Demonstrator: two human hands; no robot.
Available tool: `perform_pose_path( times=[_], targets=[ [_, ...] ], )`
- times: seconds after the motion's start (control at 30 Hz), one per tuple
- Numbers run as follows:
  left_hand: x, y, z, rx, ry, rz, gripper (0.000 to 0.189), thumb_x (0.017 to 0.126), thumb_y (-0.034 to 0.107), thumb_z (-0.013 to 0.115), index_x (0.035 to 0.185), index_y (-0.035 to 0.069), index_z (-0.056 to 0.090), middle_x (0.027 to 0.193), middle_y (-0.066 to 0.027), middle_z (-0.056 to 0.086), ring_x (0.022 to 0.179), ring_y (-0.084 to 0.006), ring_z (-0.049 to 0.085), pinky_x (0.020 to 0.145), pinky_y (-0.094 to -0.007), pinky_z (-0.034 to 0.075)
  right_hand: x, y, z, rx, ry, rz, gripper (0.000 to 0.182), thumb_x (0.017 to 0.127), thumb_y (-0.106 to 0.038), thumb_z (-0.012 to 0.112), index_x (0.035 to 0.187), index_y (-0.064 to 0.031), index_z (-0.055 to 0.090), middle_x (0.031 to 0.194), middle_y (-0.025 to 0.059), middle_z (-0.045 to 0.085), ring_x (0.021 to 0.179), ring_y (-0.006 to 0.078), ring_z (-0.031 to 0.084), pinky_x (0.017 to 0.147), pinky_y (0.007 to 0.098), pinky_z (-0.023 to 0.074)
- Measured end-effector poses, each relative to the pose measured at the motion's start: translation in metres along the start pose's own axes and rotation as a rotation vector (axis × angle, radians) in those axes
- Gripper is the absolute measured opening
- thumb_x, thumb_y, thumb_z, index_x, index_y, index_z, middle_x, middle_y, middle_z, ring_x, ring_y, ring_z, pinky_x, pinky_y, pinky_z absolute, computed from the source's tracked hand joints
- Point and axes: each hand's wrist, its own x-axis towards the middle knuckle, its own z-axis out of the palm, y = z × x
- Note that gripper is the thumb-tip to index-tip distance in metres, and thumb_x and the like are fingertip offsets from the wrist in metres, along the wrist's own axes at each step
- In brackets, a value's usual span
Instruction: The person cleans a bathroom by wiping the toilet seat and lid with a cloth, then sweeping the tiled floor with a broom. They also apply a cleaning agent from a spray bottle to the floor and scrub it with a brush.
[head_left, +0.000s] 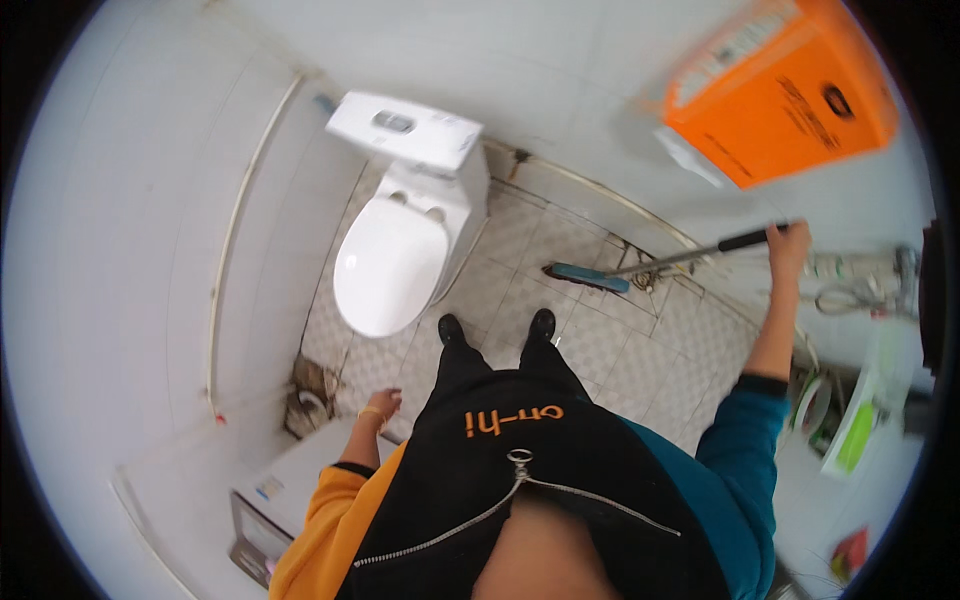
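Note:
My right hand (789, 244), raised at the right, is wrapped around the black grip of a broom (667, 261). Its grey pole slants down to a blue head (589, 276) with dark bristles, which rests on the tiled floor (517, 247) near a drain (643, 279). My left hand (384, 405) hangs low on the other side with nothing in it, a yellow bangle at the wrist. Ahead and to the left stands a white toilet (394, 262) with its lid down.
An orange tissue box (780, 97) is on the wall at upper right, white tissue hanging out. Pipes run along both walls. A white cabinet (300, 469) stands by my left arm. At right are a shower hose (847, 298) and a white shelf (851, 420).

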Motion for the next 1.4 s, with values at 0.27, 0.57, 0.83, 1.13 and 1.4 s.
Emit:
perform_pose_path(
  times=[0.27,0.57,0.83,1.13,1.4],
  targets=[
    [0.004,0.064,0.018,-0.051,0.121,0.192,0.039,0.088,0.024,0.054,0.121,0.005,0.059,0.092,-0.0141,0.069,0.084,-0.0228,0.065,0.081,-0.0341,0.050,-0.055,-0.089,-0.085,-0.566,-0.982,-0.144,0.052,0.068,-0.037,0.072,0.109,-0.0050,0.064,0.110,0.0185,0.064,0.103,0.0352,0.060,0.086,0.0429,0.0487],
    [-0.012,0.001,0.012,-0.273,0.213,0.044,0.037,0.085,0.019,0.050,0.118,0.006,0.061,0.111,-0.0182,0.065,0.104,-0.0324,0.060,0.093,-0.0372,0.046,-0.108,-0.138,-0.064,-0.810,-1.721,0.278,0.043,0.072,-0.042,0.079,0.080,-0.0025,0.063,0.073,0.0117,0.065,0.060,0.0218,0.064,0.054,0.0376,0.0536],
    [-0.035,-0.120,0.019,-0.285,0.171,-0.166,0.038,0.083,0.016,0.049,0.116,0.006,0.063,0.122,-0.0182,0.060,0.116,-0.0331,0.054,0.101,-0.0388,0.041,-0.153,-0.204,-0.114,-0.628,-1.497,-0.256,0.022,0.066,-0.004,0.062,0.086,0.0052,0.060,0.065,0.0155,0.064,0.054,0.0228,0.064,0.050,0.0361,0.0505],
    [-0.050,-0.167,0.057,-0.673,0.395,-0.274,0.038,0.084,0.020,0.050,0.118,0.006,0.062,0.119,-0.0186,0.061,0.114,-0.0327,0.055,0.099,-0.0386,0.042,-0.171,-0.368,-0.097,-0.415,-1.692,-0.543,0.027,0.070,-0.010,0.063,0.095,0.0017,0.060,0.066,0.0103,0.060,0.055,0.0172,0.060,0.052,0.0319,0.0487],
    [-0.115,-0.143,0.079,-0.654,0.306,-0.243,0.039,0.085,0.022,0.049,0.119,0.008,0.062,0.117,-0.0190,0.062,0.112,-0.0335,0.056,0.098,-0.0379,0.043,-0.287,-0.483,-0.032,0.011,-1.922,-0.655,0.028,0.089,-0.028,0.059,0.088,-0.0003,0.056,0.065,0.0053,0.058,0.050,0.0150,0.057,0.048,0.0305,0.0461]
  ],
)
